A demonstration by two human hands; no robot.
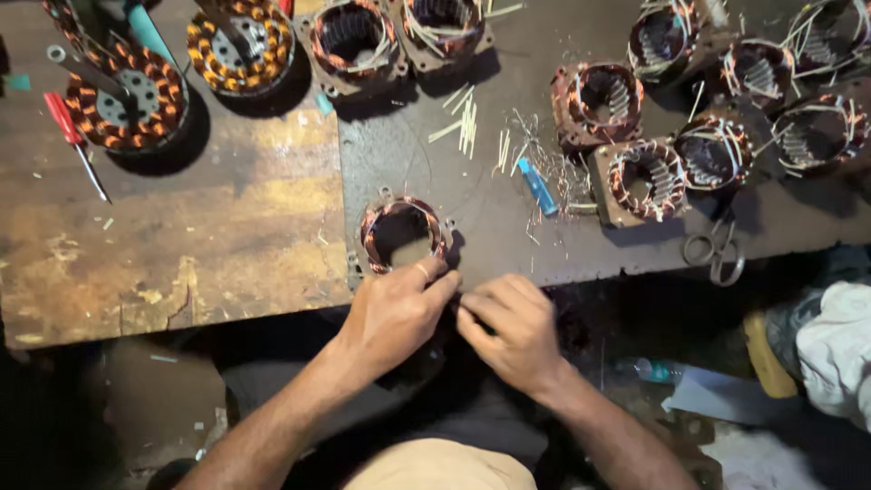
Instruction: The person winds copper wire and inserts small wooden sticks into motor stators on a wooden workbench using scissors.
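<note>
Stator [402,234] — round, copper-wound, open bore up — lies flat at the counter [227,227] near edge, rim touching the left hand's fingers.

Between fingertips: too small to tell, hidden where left hand [392,313] meets right hand [513,328].
Stator [401,234] near rim: covered by left fingers [434,275].
Far-side stators [839,32]: cut off by top edge.

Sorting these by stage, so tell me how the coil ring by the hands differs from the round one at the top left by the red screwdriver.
The coil ring has bare copper-coloured windings; the top-left ring has orange and dark banded ones. The coil ring's centre is open; the top-left ring has a grey plate in its middle. The left hand touches the first; nothing touches the second. Both lie flat on the bench.
</note>
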